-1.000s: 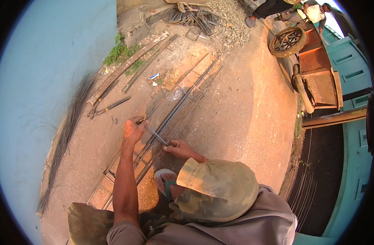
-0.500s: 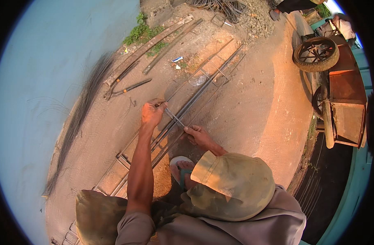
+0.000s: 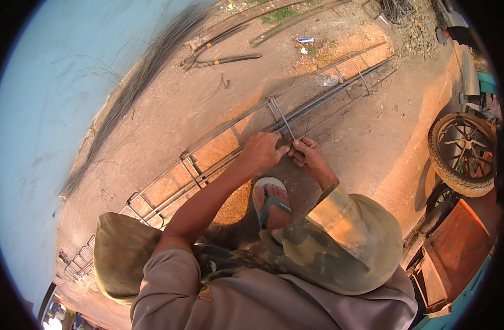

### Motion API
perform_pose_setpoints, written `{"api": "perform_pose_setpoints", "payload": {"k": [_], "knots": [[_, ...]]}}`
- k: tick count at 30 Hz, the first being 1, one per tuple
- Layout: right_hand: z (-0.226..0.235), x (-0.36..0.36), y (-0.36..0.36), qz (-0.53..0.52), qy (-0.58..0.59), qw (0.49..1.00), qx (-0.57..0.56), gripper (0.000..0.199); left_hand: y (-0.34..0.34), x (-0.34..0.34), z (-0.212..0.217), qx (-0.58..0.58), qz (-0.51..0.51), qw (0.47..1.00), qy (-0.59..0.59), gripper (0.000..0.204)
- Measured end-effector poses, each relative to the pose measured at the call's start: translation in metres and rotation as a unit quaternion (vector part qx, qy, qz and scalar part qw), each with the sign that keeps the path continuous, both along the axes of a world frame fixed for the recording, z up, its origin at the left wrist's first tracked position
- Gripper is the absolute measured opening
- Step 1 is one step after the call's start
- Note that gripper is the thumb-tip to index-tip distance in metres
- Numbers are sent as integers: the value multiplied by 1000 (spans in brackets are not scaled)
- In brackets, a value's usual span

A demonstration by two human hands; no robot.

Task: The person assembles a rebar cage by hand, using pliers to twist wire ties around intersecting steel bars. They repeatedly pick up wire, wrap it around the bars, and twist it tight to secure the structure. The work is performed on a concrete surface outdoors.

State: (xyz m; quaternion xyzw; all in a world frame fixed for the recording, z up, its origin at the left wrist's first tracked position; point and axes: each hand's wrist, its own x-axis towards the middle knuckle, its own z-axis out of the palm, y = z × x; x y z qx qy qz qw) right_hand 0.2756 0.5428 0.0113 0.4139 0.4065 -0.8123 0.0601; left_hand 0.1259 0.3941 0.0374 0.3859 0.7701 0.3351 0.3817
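Observation:
A long frame of steel reinforcing bars (image 3: 312, 105) lies slantwise on the ground before me, with bent metal stirrups spaced along it. At one stirrup (image 3: 284, 119) in the middle, my right hand (image 3: 312, 157) pinches the near end between thumb and fingers. My left hand (image 3: 263, 151) is close beside it, over the bars. Its fingers are curled and its thumb points toward the right fingertips; what lies in them is hidden. My sandalled foot (image 3: 274, 203) is planted just below the hands.
A long-handled cutter (image 3: 227, 60) with orange bands lies beyond the frame. Thin dark wires (image 3: 136, 82) lie along the blue wall (image 3: 37, 99). At right are a spoked wheel (image 3: 464, 154) and a rusty orange cart (image 3: 455, 247). Gravel (image 3: 420, 38) is heaped at far right.
My view has turned, so the frame lies flatter across it. My left hand has left the stirrup's far end and come down next to my right hand, which still holds the near end.

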Motion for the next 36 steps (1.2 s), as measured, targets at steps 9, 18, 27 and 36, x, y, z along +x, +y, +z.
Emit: {"api": "perform_pose_setpoints", "payload": {"k": [9, 18, 27, 36], "knots": [[-7, 7, 19, 36, 52, 996, -55, 23, 18, 34, -11, 117, 89, 986, -81, 23], [-8, 6, 18, -1, -6, 999, -48, 23, 20, 48, -15, 70, 120, 988, -67, 30], [23, 20, -1, -144, -41, 985, 88, 25, 27, 47, -9, 27, 108, 994, -13, 35], [29, 28, -25, -171, -108, 976, 85, 21, 29, 44, -8, 24, 117, 993, -7, 37]]}}
